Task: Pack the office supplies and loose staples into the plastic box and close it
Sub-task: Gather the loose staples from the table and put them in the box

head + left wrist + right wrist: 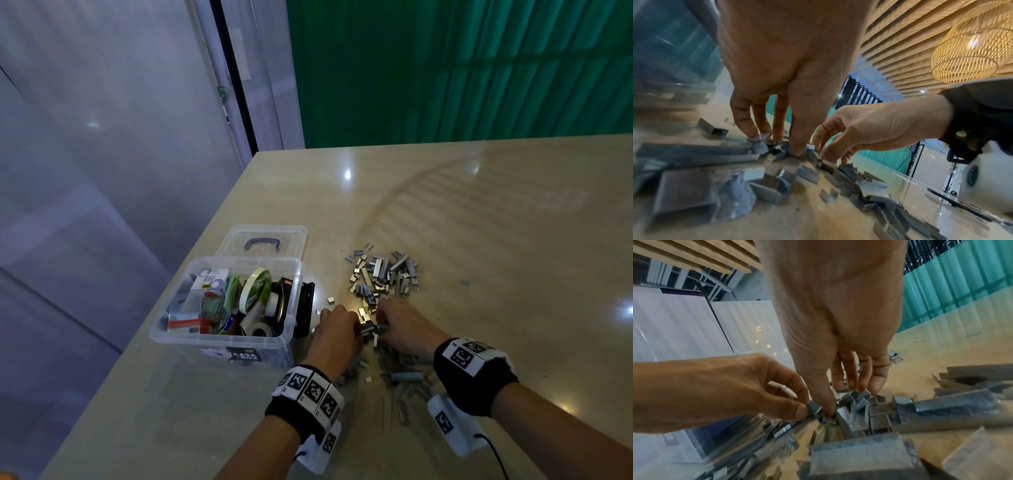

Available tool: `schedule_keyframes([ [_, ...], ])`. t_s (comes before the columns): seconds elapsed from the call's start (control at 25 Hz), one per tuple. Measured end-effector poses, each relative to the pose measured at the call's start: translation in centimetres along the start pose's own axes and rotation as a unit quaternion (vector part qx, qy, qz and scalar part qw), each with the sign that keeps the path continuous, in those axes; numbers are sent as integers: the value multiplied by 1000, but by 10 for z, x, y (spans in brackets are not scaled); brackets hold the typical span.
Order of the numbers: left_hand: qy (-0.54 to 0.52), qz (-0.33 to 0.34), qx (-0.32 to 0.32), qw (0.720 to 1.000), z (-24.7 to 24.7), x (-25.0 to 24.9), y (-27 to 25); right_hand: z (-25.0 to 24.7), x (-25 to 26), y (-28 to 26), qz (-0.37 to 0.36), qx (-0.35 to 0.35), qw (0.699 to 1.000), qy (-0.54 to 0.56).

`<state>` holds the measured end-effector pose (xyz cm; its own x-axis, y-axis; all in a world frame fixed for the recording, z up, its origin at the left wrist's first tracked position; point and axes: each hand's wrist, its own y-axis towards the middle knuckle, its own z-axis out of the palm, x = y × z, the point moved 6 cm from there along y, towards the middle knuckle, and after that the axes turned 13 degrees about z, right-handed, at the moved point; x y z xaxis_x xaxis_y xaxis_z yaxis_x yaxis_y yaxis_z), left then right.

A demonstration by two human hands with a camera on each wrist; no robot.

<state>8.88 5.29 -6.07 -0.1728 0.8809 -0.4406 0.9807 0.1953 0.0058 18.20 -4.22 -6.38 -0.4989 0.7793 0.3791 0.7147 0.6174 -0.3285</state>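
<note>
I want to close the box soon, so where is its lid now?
In the head view the clear lid with its dark handle lies open behind the plastic box, at the table's left edge, left of the loose staples.

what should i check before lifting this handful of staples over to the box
1. Plastic box open: ok, lid back.
2. Left hand pinching staples: ok.
3. Right hand gripping staples: ok, fingers curled into the pile.
4. Grip secure enough for no spill: cannot tell.
5. Room in box: cannot tell, already crowded with tape rolls.
6. Table cleared of staples: not ok, many remain.
</note>
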Motion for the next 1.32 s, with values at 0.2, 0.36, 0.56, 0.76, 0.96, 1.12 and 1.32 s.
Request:
schedule_keyframes([
  [0.2,-12,6,-36,999,-11,-4,0,-2,1,1,-7,-8,1000,12],
  [0.36,-22,13,-45,999,-25,-13,-2,1,-5,8,2,-12,1000,14],
  [0.56,-33,27,-59,997,-47,-30,-12,-19,2,3,-4,-17,999,35],
  [0.76,-53,50,-125,990,-110,-41,-39,-82,49,-6,-65,-50,995,49],
  [0.96,-39,12,-239,970,-193,7,-85,-122,128,-13,-148,-92,981,83],
  [1.12,-35,-63,-221,973,-213,74,-127,-98,206,-31,-234,-32,968,81],
  [1.32,-5,-40,-107,993,-195,102,-144,-44,252,-33,-264,32,963,36],
])
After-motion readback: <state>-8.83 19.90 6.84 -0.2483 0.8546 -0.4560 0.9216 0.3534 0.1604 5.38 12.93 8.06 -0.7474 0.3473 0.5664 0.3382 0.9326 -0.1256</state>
